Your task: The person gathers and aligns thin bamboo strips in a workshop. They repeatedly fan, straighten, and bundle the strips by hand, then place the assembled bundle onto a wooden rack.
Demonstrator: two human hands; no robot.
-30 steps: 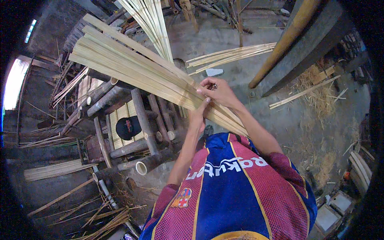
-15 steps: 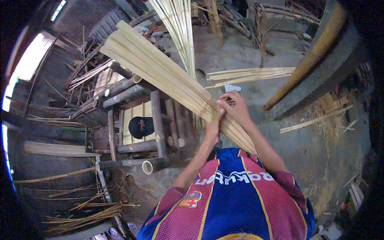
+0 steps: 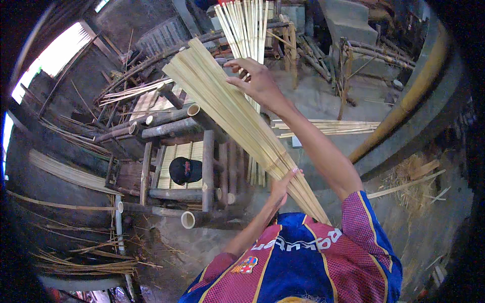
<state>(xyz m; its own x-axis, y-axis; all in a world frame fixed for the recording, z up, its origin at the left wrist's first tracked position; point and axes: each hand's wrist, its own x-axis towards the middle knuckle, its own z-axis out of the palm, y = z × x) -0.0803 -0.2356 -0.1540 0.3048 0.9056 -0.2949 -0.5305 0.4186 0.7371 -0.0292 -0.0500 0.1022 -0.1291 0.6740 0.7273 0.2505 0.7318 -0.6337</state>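
Observation:
A long bundle of pale bamboo strips (image 3: 235,118) slants from my body toward the far left, its far ends fanned a little. Low on the bundle, my left hand (image 3: 284,186) is wrapped round it, thumb on top. My right hand (image 3: 255,83) is raised near the far part of the bundle, fingers spread and curved, with nothing seen in them. Whether its fingertips touch the edge strips I cannot tell. Behind it, another fan of bamboo strips (image 3: 245,30) stands on end.
A bamboo-pole bench (image 3: 172,126) at the left has a black cap (image 3: 185,170) on its slatted seat. More strips (image 3: 328,126) lie on the floor ahead. A thick bamboo pole (image 3: 404,106) leans at the right, near shavings (image 3: 411,184). Strip bundles (image 3: 70,171) line the left wall.
My right hand has left the spot beside my left hand and reached forward along the bundle, its fingers opening. My left hand keeps its hold. The view has shifted slightly.

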